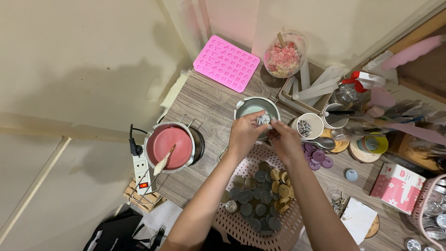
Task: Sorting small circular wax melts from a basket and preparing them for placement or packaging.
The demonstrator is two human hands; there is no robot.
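My left hand (244, 133) and my right hand (284, 141) meet above the wooden table, both pinching a small round silver tin cup (263, 119) between their fingertips. The cup hovers over a metal pot (246, 106) of pale green liquid. Just below my hands a pink perforated tray (288, 227) carries several small round tins (260, 195), some grey and some gold.
A pot of pink liquid (169, 146) with a stirring stick stands at the left beside a white power strip (141, 169). A pink silicone letter mould (226, 62), a cup of pink flakes (283, 55), a white cup of wicks (306, 126), purple discs (318, 157) and a pink box (397, 181) surround the work area.
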